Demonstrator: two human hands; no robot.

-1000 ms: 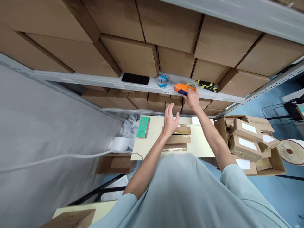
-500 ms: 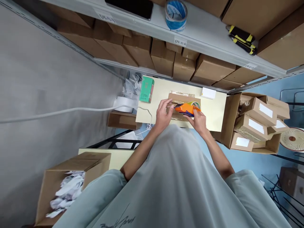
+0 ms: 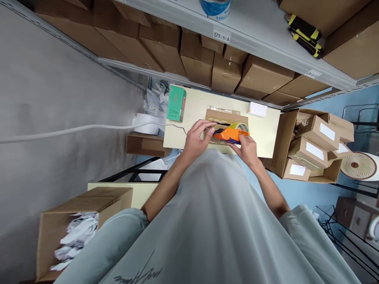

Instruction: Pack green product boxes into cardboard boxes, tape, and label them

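Note:
My right hand (image 3: 247, 150) is closed around an orange tape dispenser (image 3: 227, 134), which carries a yellow-rimmed roll of tape (image 3: 240, 126). At the dispenser's left end, my left hand (image 3: 199, 136) has thumb and fingers drawn together; whatever lies between their tips is too small to make out. Directly beneath both hands is a cardboard box (image 3: 217, 115) with shiny clear tape along its far edge. The box rests on a cream tabletop (image 3: 266, 136). Hands and dispenser hide much of its top.
On the table stand a green box (image 3: 176, 103) at left and a small white box (image 3: 257, 109) at back right. A large carton (image 3: 276, 152) of labelled boxes is to the right. Overhead, a metal shelf (image 3: 263, 51) holds blue tape (image 3: 217, 10) and cutters (image 3: 304, 35). A white cable (image 3: 97, 126) crosses left.
My left hand's thumb and fingertips have come closer together by the dispenser's left end. My right hand keeps its hold on the dispenser. The whole view has shifted slightly.

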